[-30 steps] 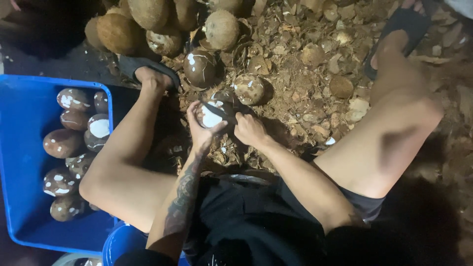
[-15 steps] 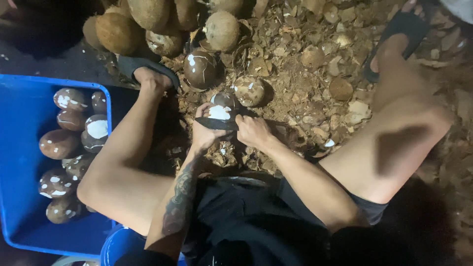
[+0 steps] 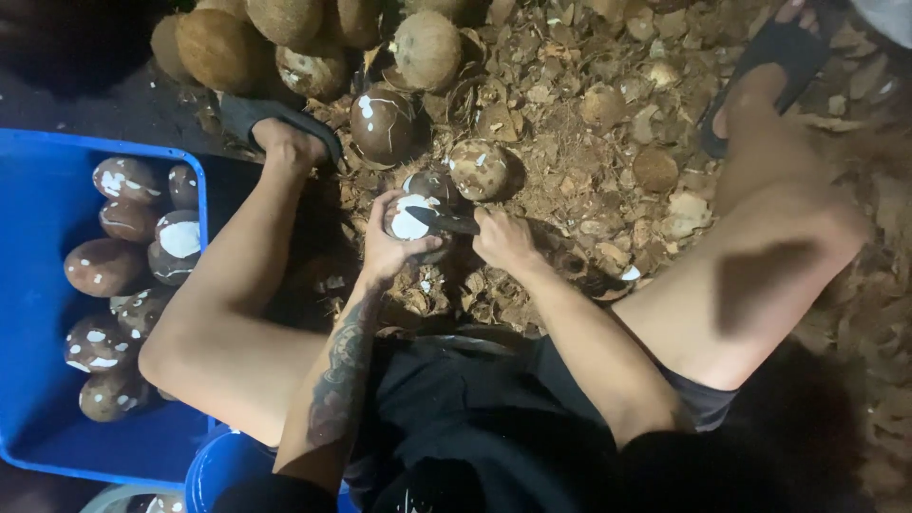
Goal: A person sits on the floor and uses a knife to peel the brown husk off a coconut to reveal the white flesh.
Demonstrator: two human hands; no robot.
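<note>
Our left hand (image 3: 385, 249) fingers wrap the peeled coconut (image 3: 410, 217), held over the husk pile (image 3: 570, 123). Right hand (image 3: 503, 237) fingers grip the knife (image 3: 445, 221), blade on the white patch. We'd cut shallow, away from the thumb, turning the nut between cuts.

A coconut (image 3: 410, 220) is held between the knees, just behind the shell-littered ground (image 3: 589, 123). A crate (image 3: 38, 313) of peeled coconuts (image 3: 114, 275) is set left of it; unpeeled coconuts (image 3: 285, 38) are piled beyond it.
</note>
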